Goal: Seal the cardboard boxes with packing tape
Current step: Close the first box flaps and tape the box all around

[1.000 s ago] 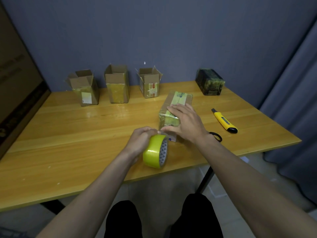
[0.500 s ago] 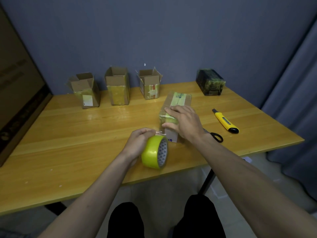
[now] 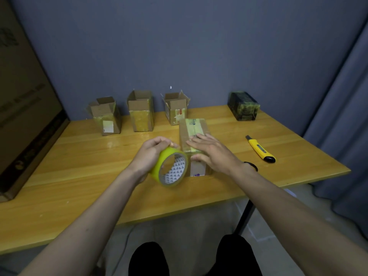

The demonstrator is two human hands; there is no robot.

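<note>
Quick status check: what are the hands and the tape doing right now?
Left hand grips tape roll. Right hand flat on closed box. Three open boxes waiting. Nothing in the way.

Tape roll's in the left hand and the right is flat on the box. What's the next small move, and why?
Probably reach for the yellow utility knife to cut the strip. The left hand grips the tape roll at the near end of the box, whose top already carries yellow tape, and the right hand presses it down. Whether the strip is still joined to the roll is hard to tell.
</note>
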